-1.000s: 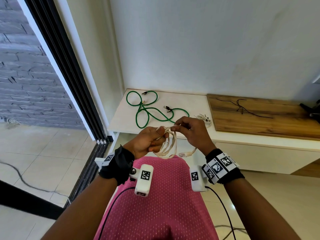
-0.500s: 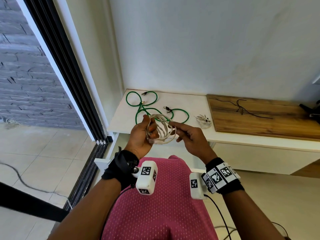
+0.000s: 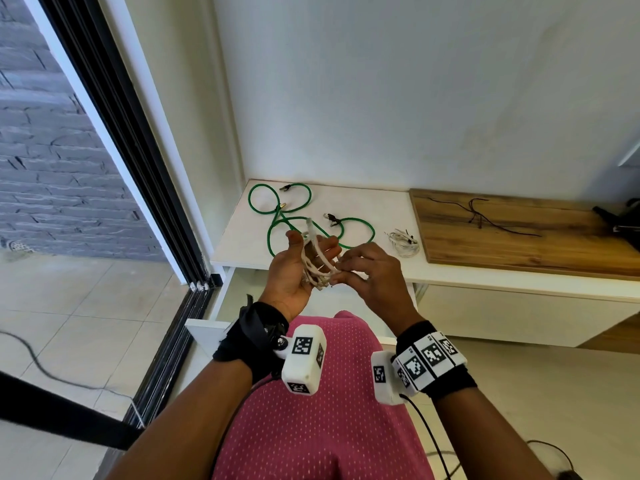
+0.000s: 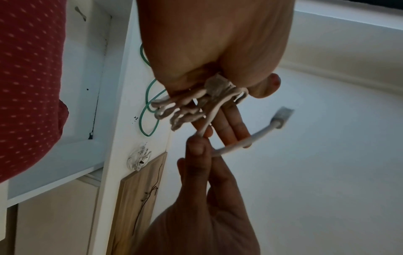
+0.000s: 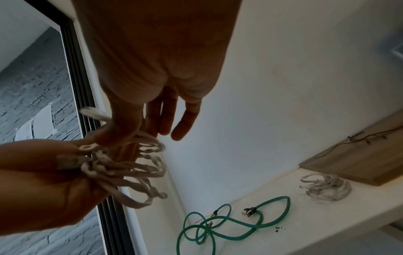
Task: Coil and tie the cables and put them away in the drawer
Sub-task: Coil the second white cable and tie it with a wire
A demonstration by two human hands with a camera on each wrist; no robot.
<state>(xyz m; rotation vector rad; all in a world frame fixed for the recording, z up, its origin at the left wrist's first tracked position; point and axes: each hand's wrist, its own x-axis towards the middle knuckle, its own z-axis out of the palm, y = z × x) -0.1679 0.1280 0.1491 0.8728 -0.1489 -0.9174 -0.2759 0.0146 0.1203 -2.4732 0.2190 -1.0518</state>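
Note:
A dirty white cable (image 3: 317, 263) is coiled into several loops, held at chest height above the open drawer (image 3: 207, 332). My left hand (image 3: 292, 275) lies palm up and its thumb clamps the bundle (image 4: 191, 103) against the palm. My right hand (image 3: 370, 275) pinches the cable's free end (image 4: 231, 146) between thumb and forefinger, just right of the coil. The end's plug (image 4: 282, 115) sticks out past the left fingers. Two green cables (image 3: 294, 220) lie loose on the white cabinet top (image 3: 363, 206). A small white coil (image 3: 403, 241) lies beside them.
A wooden board (image 3: 519, 244) with a thin black cable (image 3: 479, 216) covers the cabinet's right part. A black sliding door frame (image 3: 138, 168) stands at the left. A wall rises behind the cabinet. A black cord (image 3: 45, 372) trails over the tiled floor.
My left hand has turned palm up and risen with the coil. My right hand has carried the free end round to the coil's right side.

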